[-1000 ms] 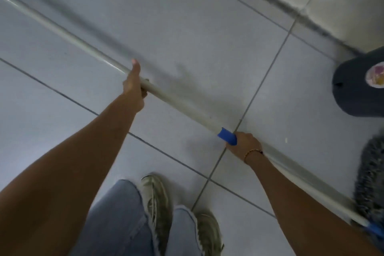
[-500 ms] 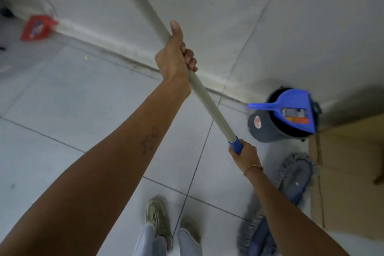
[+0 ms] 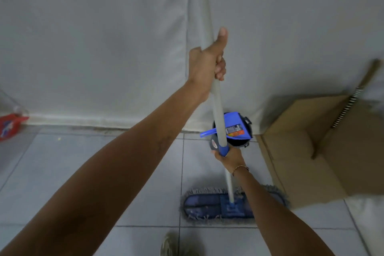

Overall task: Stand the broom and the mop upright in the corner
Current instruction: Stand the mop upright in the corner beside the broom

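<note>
— Where's our grey-handled flat blue mop (image 3: 218,108)?
— Upright, head on the tiled floor (image 3: 145,172). Our left hand (image 3: 207,64) wraps its pole; the right hand (image 3: 229,157) grips the blue collar.
— The broom?
— We see only a blurred stick (image 3: 351,97), far right.

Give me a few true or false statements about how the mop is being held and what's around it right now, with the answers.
1. Both hands grip the mop handle. True: the left hand is high on the pole and the right hand is just below the blue collar.
2. The mop head is lifted off the floor. False: it lies flat on the tiles.
3. A blue dustpan sits on top of the dark bucket. True.
4. The cardboard box is to the left of the mop. False: it is to the right.
5. A red item lies by the wall at far left. True.
</note>
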A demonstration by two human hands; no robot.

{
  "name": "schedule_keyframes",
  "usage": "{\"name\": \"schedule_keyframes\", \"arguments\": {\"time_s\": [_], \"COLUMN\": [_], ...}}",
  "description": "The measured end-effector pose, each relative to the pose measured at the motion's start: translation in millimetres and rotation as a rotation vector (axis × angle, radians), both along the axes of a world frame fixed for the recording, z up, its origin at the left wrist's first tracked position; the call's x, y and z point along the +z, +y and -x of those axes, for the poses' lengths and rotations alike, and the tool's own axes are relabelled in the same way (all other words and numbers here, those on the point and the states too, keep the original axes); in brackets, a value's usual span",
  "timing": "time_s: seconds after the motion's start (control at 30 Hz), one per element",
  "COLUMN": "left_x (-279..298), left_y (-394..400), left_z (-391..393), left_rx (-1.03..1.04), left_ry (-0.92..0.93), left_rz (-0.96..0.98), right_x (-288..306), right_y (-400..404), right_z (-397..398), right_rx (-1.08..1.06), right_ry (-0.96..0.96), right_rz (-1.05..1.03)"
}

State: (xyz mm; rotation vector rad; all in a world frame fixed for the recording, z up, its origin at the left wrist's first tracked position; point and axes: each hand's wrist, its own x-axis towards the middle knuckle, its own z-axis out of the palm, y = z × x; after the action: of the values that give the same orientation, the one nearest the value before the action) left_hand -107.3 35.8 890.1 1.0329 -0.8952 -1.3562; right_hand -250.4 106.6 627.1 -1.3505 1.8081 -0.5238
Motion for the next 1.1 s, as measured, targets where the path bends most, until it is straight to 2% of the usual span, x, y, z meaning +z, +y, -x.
{"name": "schedule_keyframes", "arguments": {"time_s": [0.23,0.5,0.9,1.1], "left_x": [48.8,68.6,60.0,63.0], "left_y": [31.1,36.8,11.6,-12.1], "left_z": [89.5,203.5,427.3,497.0], "left_rx": [-0.287,-0.487,-0.561,-0.520], "left_ry": [-0.073,-0.070,-0.120,-0.173], "left_rz": [0.117,0.187,0.231,0.259], "right_x": [48.4,62.8,50.9,56.9], "right_y": [30.8,45.5,26.9,-5.9], "right_z": [57.7,157.7,372.4,439.5], "right_rx": [-0.183,-0.380,-0.474,-0.452], "right_ry": [-0.011,0.008,-0.020,-0.012], "right_rz": [0.022,0.038,0.043,0.050]}}
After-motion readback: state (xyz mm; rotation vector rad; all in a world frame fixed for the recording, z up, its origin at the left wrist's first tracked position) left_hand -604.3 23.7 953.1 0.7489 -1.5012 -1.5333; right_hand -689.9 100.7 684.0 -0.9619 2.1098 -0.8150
